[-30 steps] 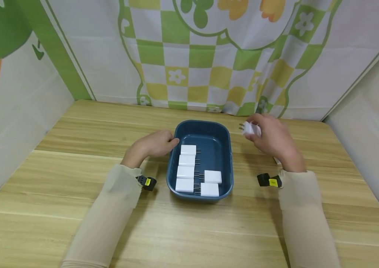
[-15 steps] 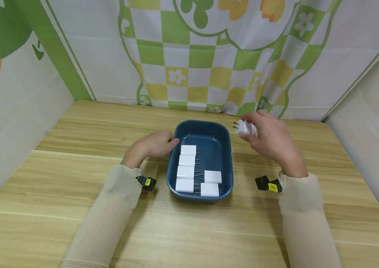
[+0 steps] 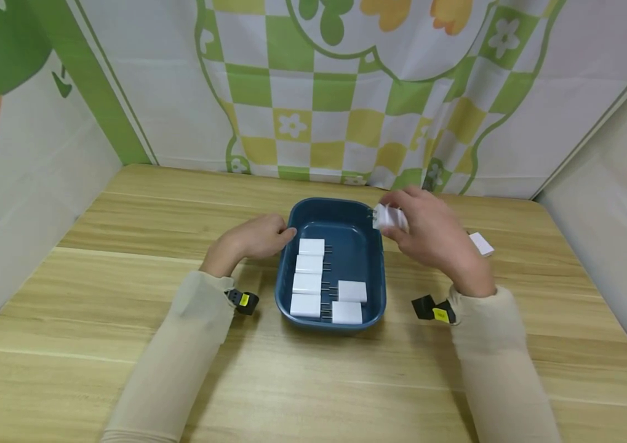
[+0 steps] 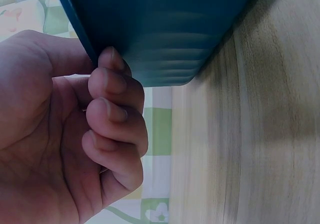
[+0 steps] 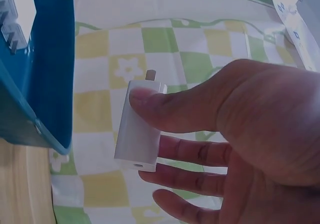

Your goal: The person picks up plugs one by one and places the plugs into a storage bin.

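Note:
My right hand [image 3: 429, 231] pinches a white charger plug [image 3: 390, 218] by the right rim of a blue bin [image 3: 354, 252], its metal prongs facing left. In the right wrist view the thumb lies over this charger plug [image 5: 137, 126], and a port shows in its lower end. My left hand [image 3: 255, 237] grips the bin's left rim. The left wrist view shows the thumb and curled fingers [image 4: 117, 119] on either side of that rim. Inside the bin lie several white charger plugs [image 3: 307, 284] in a left column and two more [image 3: 352, 292] at the lower right, prongs facing inward.
Another white charger plug [image 3: 481, 244] lies on the wooden table [image 3: 313, 387] to the right of the right hand. A green and yellow checked curtain [image 3: 335, 117] hangs behind the table's far edge. Dark cameras are strapped to both wrists.
My right hand has moved left with the charger plug, from the table's right side to the bin's rim. The plug lying on the table has come into fuller view. The left hand stays put.

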Action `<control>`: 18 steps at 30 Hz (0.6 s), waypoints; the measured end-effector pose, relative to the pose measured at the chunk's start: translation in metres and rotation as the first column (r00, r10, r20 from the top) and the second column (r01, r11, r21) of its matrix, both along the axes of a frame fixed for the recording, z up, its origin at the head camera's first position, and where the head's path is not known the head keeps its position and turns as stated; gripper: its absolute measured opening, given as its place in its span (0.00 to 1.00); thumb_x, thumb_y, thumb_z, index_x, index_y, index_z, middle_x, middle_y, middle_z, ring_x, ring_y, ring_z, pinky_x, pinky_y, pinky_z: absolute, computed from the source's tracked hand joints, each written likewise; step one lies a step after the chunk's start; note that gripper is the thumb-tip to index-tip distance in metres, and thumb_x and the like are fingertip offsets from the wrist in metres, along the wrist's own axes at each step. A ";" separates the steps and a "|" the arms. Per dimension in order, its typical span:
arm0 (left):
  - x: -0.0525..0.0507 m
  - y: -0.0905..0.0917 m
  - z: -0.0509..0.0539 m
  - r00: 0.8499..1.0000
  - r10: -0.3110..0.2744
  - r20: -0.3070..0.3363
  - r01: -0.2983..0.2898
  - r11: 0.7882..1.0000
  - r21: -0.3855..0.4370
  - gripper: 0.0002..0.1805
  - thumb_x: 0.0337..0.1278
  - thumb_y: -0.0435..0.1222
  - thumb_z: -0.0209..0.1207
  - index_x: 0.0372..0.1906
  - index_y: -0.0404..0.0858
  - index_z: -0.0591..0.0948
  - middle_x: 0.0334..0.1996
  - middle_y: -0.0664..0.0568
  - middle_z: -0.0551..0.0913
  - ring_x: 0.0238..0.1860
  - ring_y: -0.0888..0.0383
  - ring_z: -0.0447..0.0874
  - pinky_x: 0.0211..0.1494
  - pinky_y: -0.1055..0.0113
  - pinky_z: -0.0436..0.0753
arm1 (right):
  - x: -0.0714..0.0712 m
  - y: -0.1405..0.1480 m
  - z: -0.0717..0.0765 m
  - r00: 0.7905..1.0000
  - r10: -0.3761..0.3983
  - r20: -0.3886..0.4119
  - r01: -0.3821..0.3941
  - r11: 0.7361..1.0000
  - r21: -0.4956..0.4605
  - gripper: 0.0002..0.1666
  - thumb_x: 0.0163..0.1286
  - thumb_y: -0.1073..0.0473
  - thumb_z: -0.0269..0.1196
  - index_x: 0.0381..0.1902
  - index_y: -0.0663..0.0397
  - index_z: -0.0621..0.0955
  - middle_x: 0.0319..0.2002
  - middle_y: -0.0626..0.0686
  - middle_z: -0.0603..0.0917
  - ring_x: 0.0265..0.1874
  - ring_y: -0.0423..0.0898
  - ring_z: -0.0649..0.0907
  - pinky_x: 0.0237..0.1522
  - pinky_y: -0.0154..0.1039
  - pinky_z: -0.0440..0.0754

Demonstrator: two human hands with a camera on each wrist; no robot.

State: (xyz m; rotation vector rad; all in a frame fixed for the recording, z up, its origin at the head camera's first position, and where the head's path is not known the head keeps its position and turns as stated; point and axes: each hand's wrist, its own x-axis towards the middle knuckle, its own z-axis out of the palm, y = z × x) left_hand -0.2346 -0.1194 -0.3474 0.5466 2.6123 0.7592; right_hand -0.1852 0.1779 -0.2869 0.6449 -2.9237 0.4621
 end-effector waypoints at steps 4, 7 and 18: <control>0.001 0.000 0.000 1.000 0.002 -0.001 -0.002 1.000 0.001 0.26 0.80 0.42 0.45 0.18 0.42 0.71 0.14 0.56 0.65 0.15 0.61 0.62 0.22 0.67 0.63 | 0.000 -0.006 -0.003 1.000 0.024 0.016 -0.024 1.000 0.006 0.24 0.70 0.58 0.69 0.61 0.56 0.78 0.55 0.59 0.80 0.52 0.57 0.78 0.54 0.57 0.76; 0.000 0.000 0.000 1.000 0.004 -0.005 -0.004 1.000 -0.005 0.26 0.80 0.42 0.45 0.18 0.42 0.71 0.14 0.56 0.65 0.15 0.61 0.62 0.22 0.67 0.63 | -0.001 -0.010 -0.006 0.999 0.053 0.014 -0.053 0.999 0.010 0.24 0.69 0.58 0.69 0.61 0.57 0.78 0.55 0.58 0.80 0.52 0.57 0.78 0.55 0.55 0.75; 0.001 0.000 0.000 1.000 -0.001 -0.011 0.001 1.000 -0.006 0.27 0.80 0.41 0.44 0.17 0.43 0.69 0.13 0.56 0.64 0.15 0.61 0.61 0.21 0.67 0.63 | 0.003 -0.026 -0.013 0.992 0.127 0.022 -0.128 0.992 0.020 0.25 0.67 0.59 0.71 0.59 0.59 0.79 0.51 0.57 0.80 0.44 0.55 0.78 0.48 0.51 0.78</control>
